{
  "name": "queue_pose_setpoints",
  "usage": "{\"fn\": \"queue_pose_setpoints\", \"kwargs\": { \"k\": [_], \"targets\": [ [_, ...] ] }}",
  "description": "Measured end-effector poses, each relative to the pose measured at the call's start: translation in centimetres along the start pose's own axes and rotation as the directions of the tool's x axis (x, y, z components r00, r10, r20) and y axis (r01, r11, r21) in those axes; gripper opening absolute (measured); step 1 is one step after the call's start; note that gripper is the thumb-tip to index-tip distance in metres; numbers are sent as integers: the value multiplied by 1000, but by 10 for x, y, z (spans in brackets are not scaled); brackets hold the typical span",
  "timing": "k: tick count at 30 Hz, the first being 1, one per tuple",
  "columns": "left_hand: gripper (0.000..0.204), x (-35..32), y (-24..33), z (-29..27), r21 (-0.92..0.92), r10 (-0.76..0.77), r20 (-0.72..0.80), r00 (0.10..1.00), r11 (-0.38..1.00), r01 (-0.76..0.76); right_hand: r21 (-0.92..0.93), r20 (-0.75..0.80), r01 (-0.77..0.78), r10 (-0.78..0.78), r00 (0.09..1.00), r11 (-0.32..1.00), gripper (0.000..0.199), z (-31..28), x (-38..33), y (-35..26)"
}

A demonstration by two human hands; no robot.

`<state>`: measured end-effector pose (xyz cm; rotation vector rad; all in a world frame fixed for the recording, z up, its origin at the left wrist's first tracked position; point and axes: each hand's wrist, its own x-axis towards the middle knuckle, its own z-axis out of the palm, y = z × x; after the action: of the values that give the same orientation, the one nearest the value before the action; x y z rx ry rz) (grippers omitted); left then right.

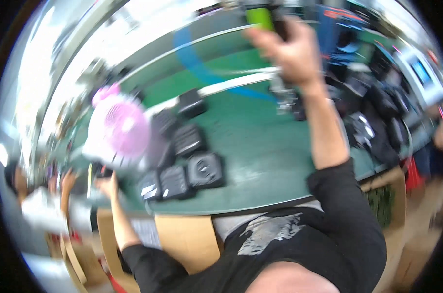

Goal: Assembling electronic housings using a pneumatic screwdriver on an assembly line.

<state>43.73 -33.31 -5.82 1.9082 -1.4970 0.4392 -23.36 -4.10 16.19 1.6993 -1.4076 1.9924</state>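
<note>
1. The right hand (pixel 292 51) is stretched far across the green worktable (pixel 260 146), fingers wrapped around a lime-green cylindrical container (pixel 260 17); motion blur hides the exact grip.
2. The left hand (pixel 106 185) rests at the table's near edge, closed or open I cannot tell, just beside a cluster of flat black rectangular packs (pixel 187 161).
3. A round pink fan (pixel 120 128) stands behind it.

Black long sleeves pushed up; grey chest print.

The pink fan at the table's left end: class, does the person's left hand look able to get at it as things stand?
Probably yes. The left hand rests at the table edge just below the pink fan, and nothing appears to lie between them, though motion blur hides detail.
</note>
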Motion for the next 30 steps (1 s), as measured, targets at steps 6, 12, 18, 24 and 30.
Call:
{"fn": "queue_pose_setpoints", "kwargs": {
  "k": [6,12,18,24,30],
  "targets": [
    [98,84,-19,18,-245,65,655,753,961,129,148,9,-133,133,991,980,53,-13,-3,-7],
    [135,75,33,32,-160,76,728,681,985,62,136,8,-108,108,994,985,55,-15,-7,-1],
    [65,52,97,-60,-636,463,334,821,753,-167,207,61,-161,151,987,965,55,-12,-4,-8],
    [56,-81,336,-244,-639,639,-581,505,27,-769,209,94,-208,192,977,955,55,-23,-2,-5],
    [42,-262,604,-403,-390,815,-390,-428,-567,-725,235,195,-217,172,966,948,43,-30,-3,-1]
  ]
}}
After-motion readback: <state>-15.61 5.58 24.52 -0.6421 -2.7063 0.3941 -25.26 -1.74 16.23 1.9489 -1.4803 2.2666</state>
